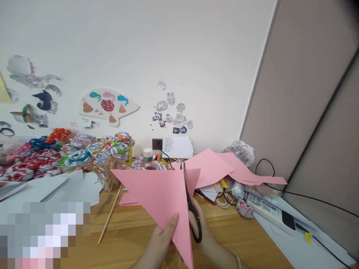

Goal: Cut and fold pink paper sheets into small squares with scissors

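My left hand (159, 243) pinches the lower part of a folded pink paper (157, 190), thumb on its front face. The paper is held upright as a broad triangle with its point hanging down between my hands. My right hand (209, 239) grips black-handled scissors (190, 205), fingers through the loops. The blades point up and lie along the paper's right edge, partly into the sheet. More pink sheets (224, 168) lie on the desk behind.
A wooden desk (129, 231) carries a cluster of paper roses on sticks (98, 153), a loose wooden skewer (109, 215), white sheets (56, 186), a small bottle (147, 157), a pearl string (224, 203), a power strip (269, 211) and cables. A grey partition (308, 93) stands on the right.
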{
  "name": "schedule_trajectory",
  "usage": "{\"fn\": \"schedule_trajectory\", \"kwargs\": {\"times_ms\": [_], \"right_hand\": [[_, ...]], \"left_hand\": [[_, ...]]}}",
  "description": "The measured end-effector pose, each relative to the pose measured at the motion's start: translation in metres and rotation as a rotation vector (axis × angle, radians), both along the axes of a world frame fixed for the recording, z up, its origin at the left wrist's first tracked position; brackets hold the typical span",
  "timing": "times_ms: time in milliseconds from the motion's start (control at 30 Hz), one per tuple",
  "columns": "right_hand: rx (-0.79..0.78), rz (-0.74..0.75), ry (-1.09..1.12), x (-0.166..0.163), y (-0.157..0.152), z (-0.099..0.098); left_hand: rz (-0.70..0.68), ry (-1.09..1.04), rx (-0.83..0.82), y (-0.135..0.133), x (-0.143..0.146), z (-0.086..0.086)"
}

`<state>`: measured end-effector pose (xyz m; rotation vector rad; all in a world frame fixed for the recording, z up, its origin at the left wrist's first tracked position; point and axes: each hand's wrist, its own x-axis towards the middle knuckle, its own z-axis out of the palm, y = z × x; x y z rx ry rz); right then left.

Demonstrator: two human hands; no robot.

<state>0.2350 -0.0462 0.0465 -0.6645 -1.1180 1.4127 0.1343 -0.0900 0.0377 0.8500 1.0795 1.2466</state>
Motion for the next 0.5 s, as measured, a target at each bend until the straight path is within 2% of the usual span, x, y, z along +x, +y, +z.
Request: {"fn": "schedule_trajectory", "kwargs": {"times_ms": [67,200,367,500], "right_hand": [[-0.05,0.019,0.032,-0.001,-0.001,0.002],[-0.087,0.024,0.054,-0.002,-0.001,0.004],[-0.05,0.009,0.042,-0.003,0.002,-0.002],[-0.006,0.029,0.032,-0.004,0.007,-0.007]], "left_hand": [[-0.015,-0.01,-0.005,0.0,0.001,-0.001],[0.054,-0.025,0.006,0.0,0.003,-0.003],[-0.043,-0.034,0.018,0.003,-0.001,-0.005],[-0.034,-0.017,0.012,0.003,-0.002,-0.004]]}}
